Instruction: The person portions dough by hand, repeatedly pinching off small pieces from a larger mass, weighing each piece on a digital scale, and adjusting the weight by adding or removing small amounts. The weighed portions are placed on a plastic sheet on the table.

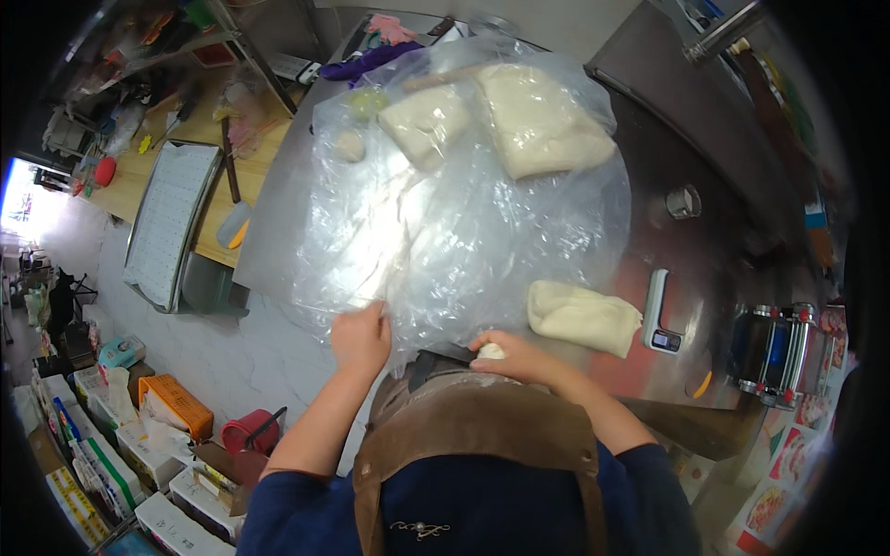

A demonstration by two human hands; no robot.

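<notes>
My left hand (362,335) grips the near edge of a large clear plastic sheet (464,222) that lies over the steel table (667,250). Under the sheet at the far side sit a big slab of pale dough (538,116), a smaller block (425,122) and a small ball (349,145). My right hand (514,357) is closed around a small white dough piece (491,351) at the table's near edge. A folded, uncovered lump of dough (582,317) lies just right of that hand.
A small digital scale (660,315) lies right of the uncovered dough, and a dough roller machine (779,357) stands at the right edge. A perforated tray (171,218) rests on a wooden bench at the left. Boxes and an orange crate (176,403) sit on the floor.
</notes>
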